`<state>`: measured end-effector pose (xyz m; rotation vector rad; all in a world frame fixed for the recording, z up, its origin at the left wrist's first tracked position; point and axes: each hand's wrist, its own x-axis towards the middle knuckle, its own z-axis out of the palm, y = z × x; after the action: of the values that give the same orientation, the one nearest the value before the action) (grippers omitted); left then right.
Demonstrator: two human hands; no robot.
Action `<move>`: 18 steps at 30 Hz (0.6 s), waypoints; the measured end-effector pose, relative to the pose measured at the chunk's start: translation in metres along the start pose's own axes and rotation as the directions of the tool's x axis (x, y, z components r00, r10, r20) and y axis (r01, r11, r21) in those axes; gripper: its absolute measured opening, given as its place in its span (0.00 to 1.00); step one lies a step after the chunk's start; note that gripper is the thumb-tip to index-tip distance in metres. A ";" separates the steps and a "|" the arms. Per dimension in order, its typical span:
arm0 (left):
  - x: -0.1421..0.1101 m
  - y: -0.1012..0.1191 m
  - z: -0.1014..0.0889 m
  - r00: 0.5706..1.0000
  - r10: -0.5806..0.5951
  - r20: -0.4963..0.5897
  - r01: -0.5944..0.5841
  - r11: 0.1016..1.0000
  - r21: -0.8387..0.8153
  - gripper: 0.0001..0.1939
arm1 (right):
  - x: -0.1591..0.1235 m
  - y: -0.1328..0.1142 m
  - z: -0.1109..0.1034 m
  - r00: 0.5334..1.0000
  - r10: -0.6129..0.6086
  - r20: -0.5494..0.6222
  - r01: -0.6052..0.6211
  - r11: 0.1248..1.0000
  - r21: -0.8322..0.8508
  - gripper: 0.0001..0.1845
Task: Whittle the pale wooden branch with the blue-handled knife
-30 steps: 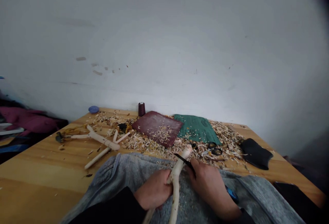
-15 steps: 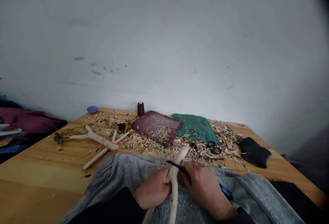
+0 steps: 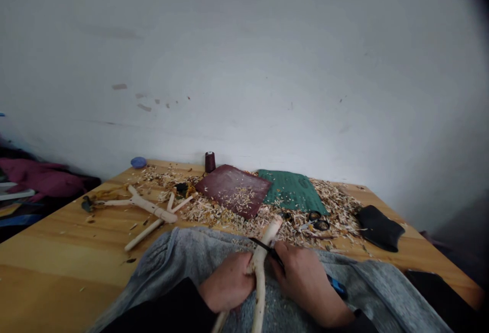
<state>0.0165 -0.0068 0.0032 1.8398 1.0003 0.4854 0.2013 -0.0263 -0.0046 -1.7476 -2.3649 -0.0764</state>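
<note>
A pale, peeled forked branch (image 3: 260, 279) stands up over my lap, its thick end pointing away from me. Wrapped round one prong just below the fork is my left hand (image 3: 228, 281), closed. My right hand (image 3: 303, 277) is closed on the handle of a knife (image 3: 260, 244). The dark blade lies across the branch just above the fork. Most of the knife's handle is hidden by my fingers. Under both hands a grey cloth (image 3: 194, 251) covers my lap, and a blue and black object (image 3: 336, 286) lies on it beside my right wrist.
Wood shavings (image 3: 340, 203) litter the wooden table (image 3: 57, 267). More peeled branches (image 3: 153, 211) lie at left. Maroon (image 3: 229, 185) and green sheets (image 3: 292, 190), a thread spool (image 3: 210, 162), scissors (image 3: 319, 222), a black curved piece (image 3: 380, 227) and a dark flat object (image 3: 439, 292) are around.
Both hands, the knife and the branch look nearly the same as before. The whole view has shifted very slightly.
</note>
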 end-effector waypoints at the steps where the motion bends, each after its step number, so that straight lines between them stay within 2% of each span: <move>1: 0.000 0.000 0.000 1.000 0.008 0.002 -0.008 1.000 0.001 0.11 | 0.000 0.000 -0.001 1.000 -0.005 0.001 0.005 1.000 0.003 0.03; 8: -0.001 0.001 -0.001 1.000 0.012 -0.006 -0.012 1.000 0.023 0.12 | 0.000 -0.002 -0.005 1.000 -0.002 -0.014 0.002 1.000 -0.001 0.04; 18: -0.001 0.002 0.000 1.000 0.003 -0.021 -0.003 0.999 0.038 0.12 | 0.000 -0.001 0.001 1.000 -0.002 -0.017 0.002 1.000 -0.015 0.04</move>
<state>0.0167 -0.0077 0.0053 1.8732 1.0273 0.4920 0.2006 -0.0261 -0.0058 -1.7442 -2.3603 -0.1093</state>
